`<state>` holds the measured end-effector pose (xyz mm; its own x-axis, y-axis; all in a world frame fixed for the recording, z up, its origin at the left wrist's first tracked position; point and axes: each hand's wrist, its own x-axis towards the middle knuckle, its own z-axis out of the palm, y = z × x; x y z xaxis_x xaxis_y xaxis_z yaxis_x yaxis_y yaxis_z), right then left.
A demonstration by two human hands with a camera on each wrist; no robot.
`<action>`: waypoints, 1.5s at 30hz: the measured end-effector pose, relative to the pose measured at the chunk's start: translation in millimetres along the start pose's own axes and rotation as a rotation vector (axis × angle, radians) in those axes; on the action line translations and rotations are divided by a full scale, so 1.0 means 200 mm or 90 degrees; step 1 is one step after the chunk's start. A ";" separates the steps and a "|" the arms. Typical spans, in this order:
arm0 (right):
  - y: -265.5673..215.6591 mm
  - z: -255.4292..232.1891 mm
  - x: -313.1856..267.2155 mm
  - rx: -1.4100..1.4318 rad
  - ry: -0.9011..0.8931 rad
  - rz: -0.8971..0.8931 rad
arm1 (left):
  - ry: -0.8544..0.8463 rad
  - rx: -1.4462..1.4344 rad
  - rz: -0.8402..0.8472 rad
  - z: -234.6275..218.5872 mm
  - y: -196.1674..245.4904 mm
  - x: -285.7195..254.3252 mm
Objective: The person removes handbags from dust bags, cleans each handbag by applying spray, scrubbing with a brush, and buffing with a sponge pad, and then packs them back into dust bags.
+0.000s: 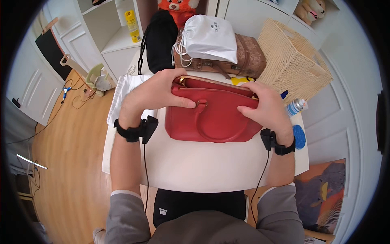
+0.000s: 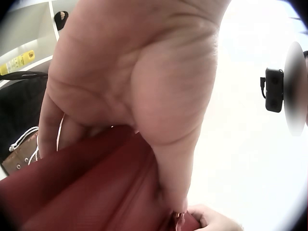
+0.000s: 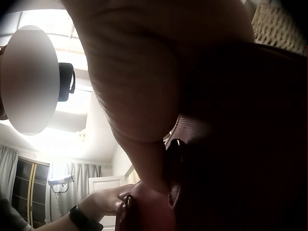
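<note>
A red handbag (image 1: 183, 118) stands on the white table, its top unzipped and its front handle hanging down. My left hand (image 1: 158, 91) grips the bag's top left corner, thumb on the front panel near the handle's base, fingers over the back edge. At the top right corner my right hand (image 1: 266, 106) holds the rim, thumb on the front side. In the left wrist view the left hand (image 2: 130, 82) spans the red leather (image 2: 96, 187). The right wrist view shows the right hand (image 3: 139, 91) over the dark, shaded bag (image 3: 231, 144). The bag's inside is mostly hidden.
Behind the bag lie a brown patterned bag (image 1: 251, 55), a white drawstring pouch (image 1: 211, 38) and a black bag (image 1: 161, 42). A woven basket (image 1: 284, 61) stands back right, with a spray can (image 1: 295, 107) nearer. White cloth (image 1: 126, 91) lies left.
</note>
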<state>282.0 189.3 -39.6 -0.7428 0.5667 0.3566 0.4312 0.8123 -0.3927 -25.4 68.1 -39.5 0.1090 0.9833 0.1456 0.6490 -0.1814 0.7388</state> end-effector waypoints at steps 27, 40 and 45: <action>0.01 0.03 -0.01 -0.057 0.030 -0.020 | -0.050 -0.256 -0.100 0.04 -0.10 0.08; 0.03 -0.02 -0.01 -0.019 -0.009 -0.041 | -0.142 -0.118 -0.013 -0.10 -0.07 -0.04; 0.07 -0.03 0.01 0.099 -0.039 -0.045 | -0.129 -0.117 0.012 -0.10 -0.10 -0.01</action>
<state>290.8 202.6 -39.1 -0.8004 0.4951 0.3378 0.2957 0.8164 -0.4961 -53.7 68.6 -41.2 0.2805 0.9591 0.0390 0.4996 -0.1806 0.8472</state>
